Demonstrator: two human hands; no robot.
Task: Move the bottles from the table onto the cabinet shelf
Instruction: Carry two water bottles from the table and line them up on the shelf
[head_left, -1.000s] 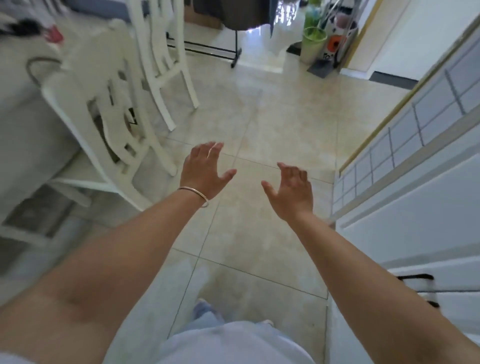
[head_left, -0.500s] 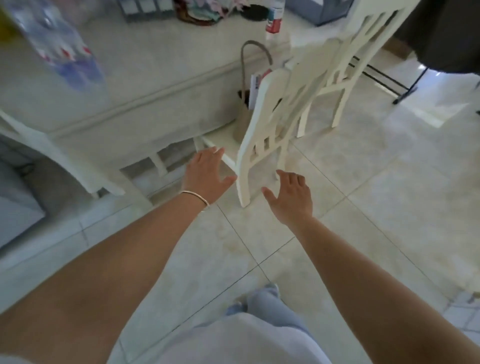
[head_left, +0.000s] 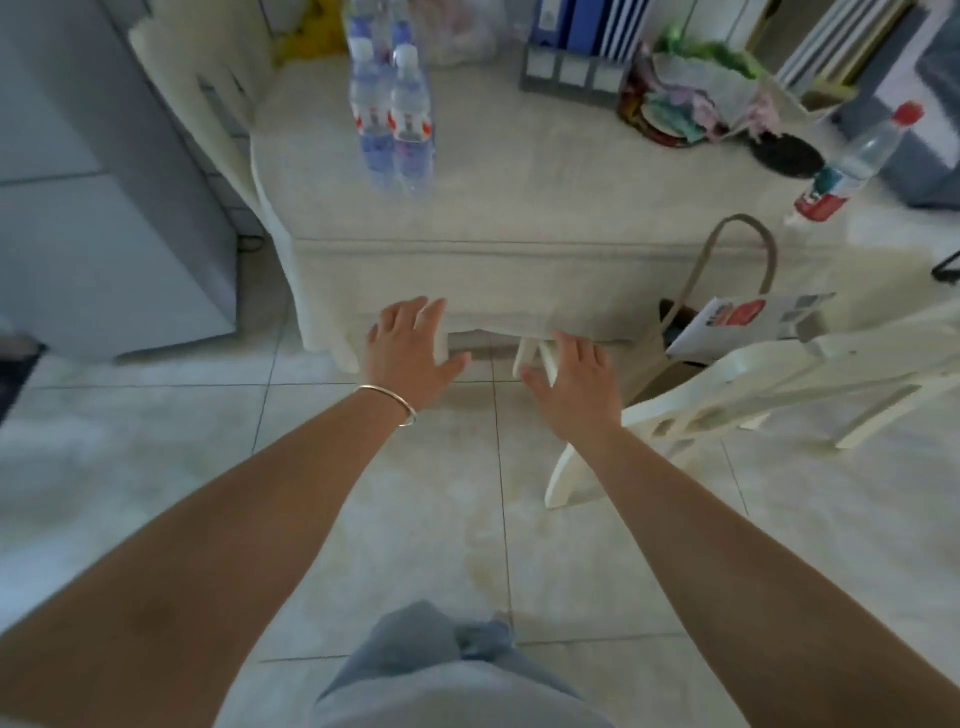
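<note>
Several clear water bottles (head_left: 395, 111) with red-and-blue labels stand close together on the cloth-covered table (head_left: 545, 192), toward its left side. Another clear bottle with a red cap (head_left: 852, 166) stands at the table's right edge. My left hand (head_left: 410, 351), a thin bangle on its wrist, and my right hand (head_left: 574, 384) are stretched out in front of me with fingers spread, below the table's front edge. Both hands hold nothing and are well short of the bottles. No cabinet shelf is in view.
A white chair (head_left: 753, 395) stands on the right beside the table. A paper bag with a loop handle (head_left: 727, 291) holds a leaflet next to it. File holders (head_left: 576, 47) and clutter fill the table's back. A grey appliance (head_left: 93, 197) stands at left. Tiled floor lies underfoot.
My view has swung left from the floor and cabinet side to face the table, so the bottles now show. Both hands stay outstretched, spread and holding nothing.
</note>
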